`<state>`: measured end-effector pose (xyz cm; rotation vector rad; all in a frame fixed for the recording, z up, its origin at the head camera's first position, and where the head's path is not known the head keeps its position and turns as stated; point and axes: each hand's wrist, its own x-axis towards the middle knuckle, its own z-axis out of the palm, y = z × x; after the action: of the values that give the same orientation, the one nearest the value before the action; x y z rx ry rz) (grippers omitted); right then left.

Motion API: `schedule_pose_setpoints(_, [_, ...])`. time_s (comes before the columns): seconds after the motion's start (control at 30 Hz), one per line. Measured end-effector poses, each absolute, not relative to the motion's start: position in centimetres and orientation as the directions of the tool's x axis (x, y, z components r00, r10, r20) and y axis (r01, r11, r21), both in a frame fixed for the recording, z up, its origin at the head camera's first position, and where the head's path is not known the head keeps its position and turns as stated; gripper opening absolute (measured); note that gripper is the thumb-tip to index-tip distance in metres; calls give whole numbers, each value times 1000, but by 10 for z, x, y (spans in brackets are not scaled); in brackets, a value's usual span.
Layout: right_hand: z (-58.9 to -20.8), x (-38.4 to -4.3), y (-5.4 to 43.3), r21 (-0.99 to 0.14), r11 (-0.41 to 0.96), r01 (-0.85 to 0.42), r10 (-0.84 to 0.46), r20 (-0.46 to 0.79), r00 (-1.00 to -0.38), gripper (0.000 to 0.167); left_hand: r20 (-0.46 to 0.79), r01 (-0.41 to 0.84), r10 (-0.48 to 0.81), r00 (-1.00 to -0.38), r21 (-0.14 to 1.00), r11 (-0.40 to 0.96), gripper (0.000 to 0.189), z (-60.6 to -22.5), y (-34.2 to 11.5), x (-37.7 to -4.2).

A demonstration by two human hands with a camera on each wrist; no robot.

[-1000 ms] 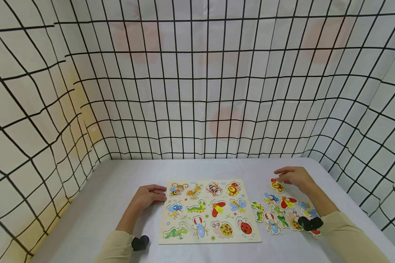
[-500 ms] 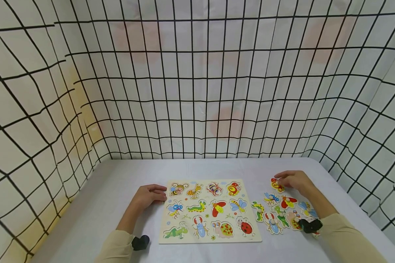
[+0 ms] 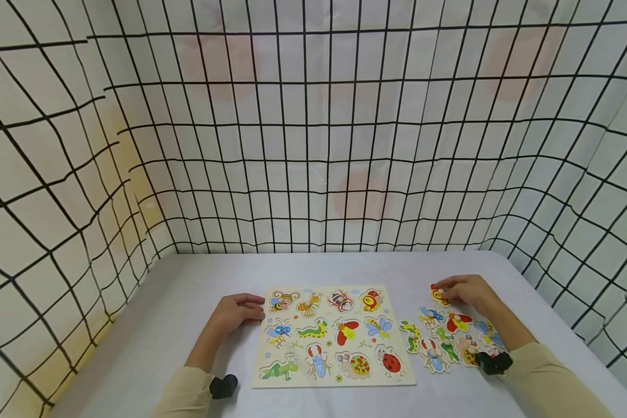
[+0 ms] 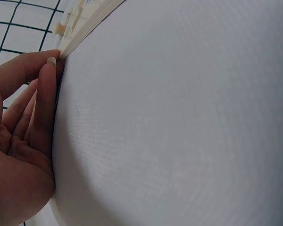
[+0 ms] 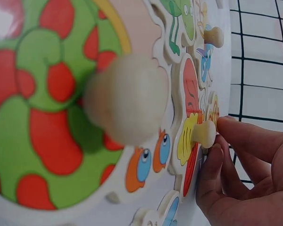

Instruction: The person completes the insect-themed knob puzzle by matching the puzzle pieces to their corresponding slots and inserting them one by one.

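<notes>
A smooth white tabletop (image 3: 162, 331) is filling the lower part of the head view, and pale walls (image 3: 317, 142) crossed by black grid lines are standing around its back and sides. Beige sleeves (image 3: 559, 383) are covering the arms at the bottom, with a small black device (image 3: 223, 386) sitting at each wrist. The left hand (image 3: 233, 313) is resting beside a rectangular cream wooden board (image 3: 384, 381), its fingers lying loosely extended and its fingertips touching the left edge. The right hand (image 3: 469, 291) is arching well to the right of the board, thumb and forefinger pinching a small red-and-yellow wooden butterfly piece (image 3: 438, 294), the exact contact hiding behind a pale round knob (image 5: 205, 135) in the right wrist view. That butterfly piece is lying at the far end of the loose pieces, its orange-yellow wing pattern partly showing beneath the fingers. Nearer the person, a red-and-yellow wooden moth piece (image 3: 458, 321), a green-and-yellow wooden caterpillar piece (image 3: 410, 337) and a green-and-red spotted wooden snail piece (image 5: 47, 141) are lying in a cluster. The board is displaying three rows of four colourful small creatures.
</notes>
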<state>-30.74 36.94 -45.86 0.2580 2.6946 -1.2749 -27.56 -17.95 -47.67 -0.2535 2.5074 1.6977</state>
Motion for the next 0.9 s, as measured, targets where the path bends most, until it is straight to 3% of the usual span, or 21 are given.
schedule_pose_setpoints(0.9, [-459,-309,369,-742,635,214,93,-201,-975,34,-185,-204,-86,-979,913,353,30,-475,-178,-274])
